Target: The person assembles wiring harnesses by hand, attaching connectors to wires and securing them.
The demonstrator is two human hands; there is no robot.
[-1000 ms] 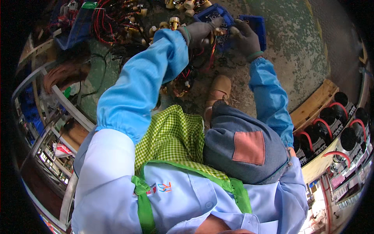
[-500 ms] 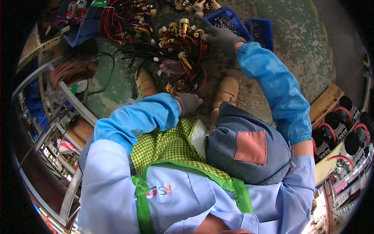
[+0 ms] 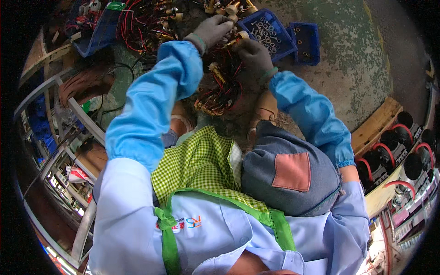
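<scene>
My left hand (image 3: 213,31), in a grey glove, reaches over the pile with its fingers pressed together beside a pale round cap. What they pinch, if anything, is too small to make out. Close by on the right, my gloved right hand (image 3: 255,56) has its fingers closed round a brass valve (image 3: 239,37) with a pale end. Under both hands lies a heap of red and black wires (image 3: 229,89) with brass valves among them; another brass valve (image 3: 216,72) lies nearer me. My left hand and forearm cover part of the heap.
Right of my hands, a blue bin (image 3: 270,34) holds metal rings and small parts. A second blue bin (image 3: 308,43) stands beside it. At far left are a larger blue crate (image 3: 98,34) and a metal rack (image 3: 85,117). Cylindrical parts (image 3: 392,146) stand at right.
My left hand has moved from near my lap forward and up over the pile. My right hand has come slightly back and holds a brass valve. The small blue bins have shifted a little.
</scene>
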